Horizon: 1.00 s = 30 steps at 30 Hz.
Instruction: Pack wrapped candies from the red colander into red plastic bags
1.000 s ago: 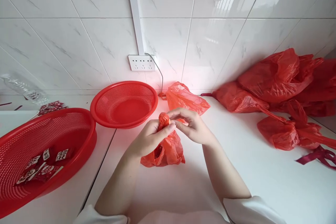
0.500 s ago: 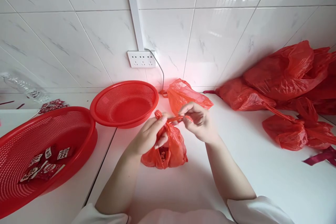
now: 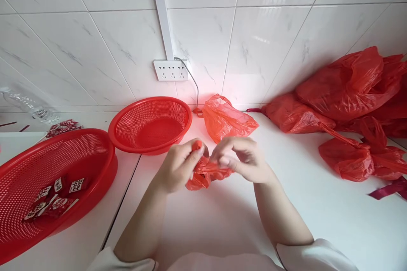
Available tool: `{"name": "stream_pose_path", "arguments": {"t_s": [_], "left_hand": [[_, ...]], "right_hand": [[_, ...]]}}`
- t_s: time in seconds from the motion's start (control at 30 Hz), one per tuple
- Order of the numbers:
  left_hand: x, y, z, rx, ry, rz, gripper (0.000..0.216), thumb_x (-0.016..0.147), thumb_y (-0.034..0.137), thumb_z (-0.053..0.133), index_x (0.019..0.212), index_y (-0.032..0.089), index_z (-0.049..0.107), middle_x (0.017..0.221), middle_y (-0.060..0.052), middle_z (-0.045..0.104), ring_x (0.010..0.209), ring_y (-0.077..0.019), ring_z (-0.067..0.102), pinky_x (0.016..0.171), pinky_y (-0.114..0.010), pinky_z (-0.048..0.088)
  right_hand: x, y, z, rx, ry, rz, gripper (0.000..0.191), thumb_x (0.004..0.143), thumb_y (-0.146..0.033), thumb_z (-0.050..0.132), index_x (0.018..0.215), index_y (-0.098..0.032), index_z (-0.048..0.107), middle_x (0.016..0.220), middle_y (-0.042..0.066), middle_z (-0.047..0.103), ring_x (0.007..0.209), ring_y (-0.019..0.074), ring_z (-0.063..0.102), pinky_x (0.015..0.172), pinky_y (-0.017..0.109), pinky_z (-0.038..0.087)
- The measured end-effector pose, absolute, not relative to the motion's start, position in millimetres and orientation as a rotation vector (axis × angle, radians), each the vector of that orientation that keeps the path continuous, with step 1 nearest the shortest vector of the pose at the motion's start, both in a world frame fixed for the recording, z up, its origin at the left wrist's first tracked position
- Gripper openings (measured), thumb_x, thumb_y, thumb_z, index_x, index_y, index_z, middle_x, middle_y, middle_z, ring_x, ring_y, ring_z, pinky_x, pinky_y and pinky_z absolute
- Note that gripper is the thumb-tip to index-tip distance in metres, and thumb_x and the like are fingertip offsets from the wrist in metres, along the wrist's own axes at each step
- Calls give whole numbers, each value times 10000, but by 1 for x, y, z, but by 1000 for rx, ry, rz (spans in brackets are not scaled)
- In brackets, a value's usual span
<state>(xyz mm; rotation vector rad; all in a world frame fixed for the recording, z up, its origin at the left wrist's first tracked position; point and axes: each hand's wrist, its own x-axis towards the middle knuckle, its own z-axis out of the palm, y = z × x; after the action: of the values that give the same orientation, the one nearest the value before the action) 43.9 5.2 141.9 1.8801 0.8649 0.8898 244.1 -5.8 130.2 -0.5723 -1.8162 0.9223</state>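
Both hands are closed on a small red plastic bag (image 3: 205, 172) over the white counter (image 3: 318, 220). My left hand (image 3: 179, 165) pinches one handle end, which sticks up between its fingers. My right hand (image 3: 241, 159) grips the other side, fingers curled over the crumpled plastic. The bag is bunched low between the hands, and its contents are hidden.
A small red mesh basket (image 3: 150, 123) stands behind the hands. A larger red basket (image 3: 47, 182) with several small packets sits at the left. Another red bag (image 3: 227, 118) lies by the wall. A heap of red bags (image 3: 346, 101) fills the right; a socket (image 3: 171, 70) is on the tiled wall.
The hands have come lower and closer together. The bag, which stood puffed up with its handles being drawn apart, is now squashed down between them.
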Motion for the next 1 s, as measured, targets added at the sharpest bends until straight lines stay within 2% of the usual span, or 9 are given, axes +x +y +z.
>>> {"name": "stream_pose_path", "arguments": {"t_s": [0.1, 0.17, 0.3, 0.43, 0.57, 0.63, 0.73, 0.87, 1.0], "left_hand": [[46, 6, 137, 2534, 734, 1147, 119, 913, 205, 455, 882, 187, 569, 716, -29, 595, 660, -167, 555, 617, -300, 457], [50, 10, 133, 2627, 540, 1245, 141, 904, 157, 435, 967, 190, 556, 835, -60, 621, 820, -204, 584, 734, -345, 488], [53, 21, 125, 2379, 502, 1319, 214, 934, 120, 385, 1031, 197, 559, 917, -64, 603, 902, -183, 588, 819, -353, 501], [52, 26, 123, 2333, 624, 1355, 247, 954, 153, 387, 1064, 203, 602, 987, -78, 594, 938, -178, 592, 820, -345, 510], [45, 28, 126, 2372, 836, 1410, 316, 965, 182, 376, 1161, 213, 622, 1168, -91, 594, 992, -173, 615, 867, -340, 517], [40, 28, 130, 2387, 942, 1407, 312, 964, 180, 384, 1113, 214, 656, 1130, -70, 648, 1000, -176, 623, 881, -338, 510], [32, 26, 137, 2403, 1082, 1413, 298, 956, 183, 408, 943, 201, 705, 960, -50, 706, 935, -179, 637, 834, -323, 504], [22, 23, 145, 2347, 1276, 1455, 320, 945, 230, 446, 733, 185, 680, 745, -33, 676, 744, -158, 627, 678, -283, 485], [12, 24, 151, 2197, 1394, 1366, 419, 934, 296, 462, 543, 189, 566, 554, -2, 575, 550, -125, 549, 535, -262, 427]], "right_hand": [[238, 3, 126, -713, -1573, 984, 216, 955, -344, 497, 1103, -227, 600, 1183, 76, 630, 1015, 183, 632, 870, 347, 526], [235, 9, 122, -761, -1562, 1140, 315, 977, -380, 440, 1249, -253, 536, 1288, 77, 578, 1049, 180, 620, 881, 359, 528], [234, 17, 114, -674, -1591, 1311, 346, 952, -372, 502, 1265, -237, 562, 1084, 54, 670, 929, 160, 644, 847, 351, 543], [237, 20, 108, -727, -1547, 1193, 272, 919, -354, 562, 1132, -218, 661, 903, 41, 699, 827, 169, 671, 792, 356, 559], [246, 21, 108, -826, -1518, 999, 176, 905, -335, 580, 944, -236, 720, 975, 50, 690, 897, 184, 643, 786, 334, 524], [251, 21, 109, -752, -1432, 990, 120, 881, -316, 615, 887, -260, 722, 1019, 38, 678, 953, 191, 618, 819, 339, 503], [258, 21, 110, -608, -1244, 1063, 94, 842, -299, 646, 770, -260, 690, 1048, 19, 646, 1028, 204, 581, 887, 361, 471], [265, 22, 114, -513, -1172, 1243, 288, 812, -349, 589, 566, -204, 550, 1060, 44, 585, 1187, 266, 491, 1006, 414, 402], [282, 23, 120, -662, -1268, 1031, 478, 859, -498, 482, 485, -200, 487, 986, 67, 586, 1196, 289, 478, 1062, 421, 340]]}}
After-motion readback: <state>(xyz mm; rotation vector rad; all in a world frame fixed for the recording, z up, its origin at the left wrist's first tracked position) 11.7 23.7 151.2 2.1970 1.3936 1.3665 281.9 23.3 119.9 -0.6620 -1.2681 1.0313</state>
